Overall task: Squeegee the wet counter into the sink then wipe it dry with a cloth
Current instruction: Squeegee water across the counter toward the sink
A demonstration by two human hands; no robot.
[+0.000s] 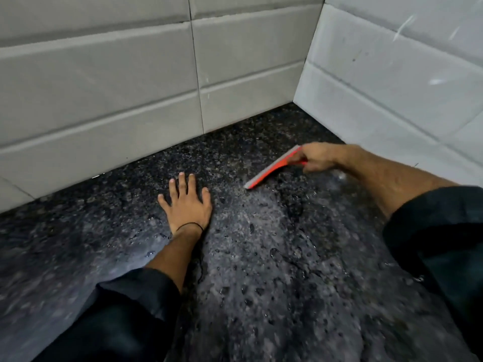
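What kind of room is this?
Probably a kitchen or washroom corner: a wet speckled stone counter meets pale tiled walls, and the right hand holds a red squeegee on it.

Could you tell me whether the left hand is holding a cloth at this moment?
No, the left hand lies flat and empty on the wet counter, while the right hand grips the squeegee.

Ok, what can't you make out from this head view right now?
- Sink and cloth: neither in frame.
- Squeegee handle: hidden inside the right hand.
- Near counter: motion-blurred, so water there is unclear.
- Counter beneath the left hand and the dark sleeves: covered.
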